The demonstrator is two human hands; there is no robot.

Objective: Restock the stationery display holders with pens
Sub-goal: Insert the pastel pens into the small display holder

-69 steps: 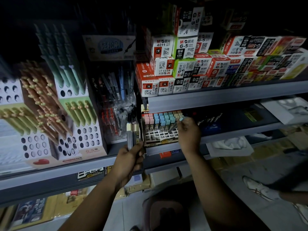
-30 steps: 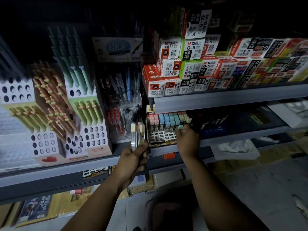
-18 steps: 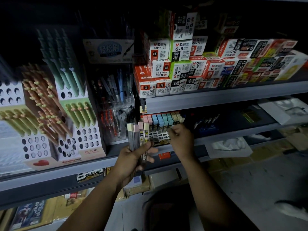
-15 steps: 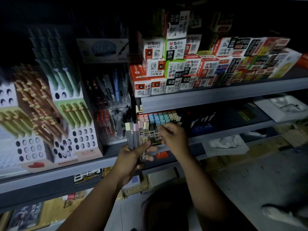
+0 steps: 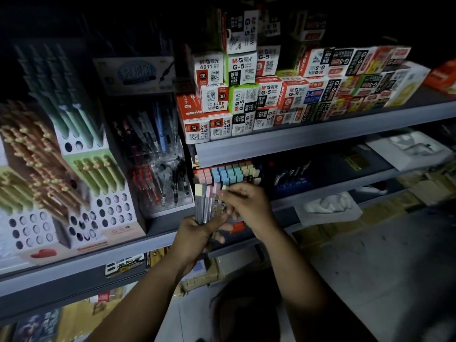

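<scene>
Now, pull one pen clear

Slim grey pens with pastel square caps (image 5: 208, 203): bunched upright in your gripping left hand (image 5: 195, 236). Right hand (image 5: 246, 206) pinches one cap. Draw straight up, then seat it in the gridded holder (image 5: 197, 171) behind.

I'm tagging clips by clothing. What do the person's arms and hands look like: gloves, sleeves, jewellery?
The left hand and right hand are bare: no gloves, and no ring, watch or bracelet shows. Both forearms are uncovered down to the picture's bottom edge, so no sleeve is in view. The light is dim, so small items could go unseen.
</scene>
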